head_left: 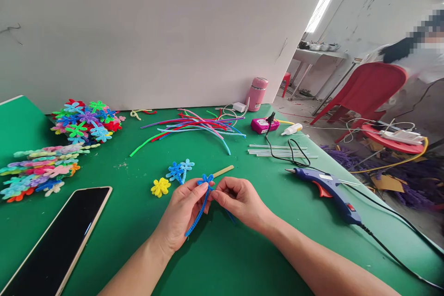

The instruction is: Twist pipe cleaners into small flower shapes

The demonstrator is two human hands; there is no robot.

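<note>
The counter [215, 268] fills the lower frame. Left hand [182, 208] pinches the blue flower [206, 179]; right hand [243, 201], nearly closed alongside (hold unclear), could unravel it by over-pulling.

We are in a rough craft workshop: our green table [132, 231] holds a glue gun [331, 189], clear glue sticks [277, 153], pipe cleaners [197, 126] and heaped fuzzy flowers [85, 120], with a stained wall [374, 14] beyond.
</note>
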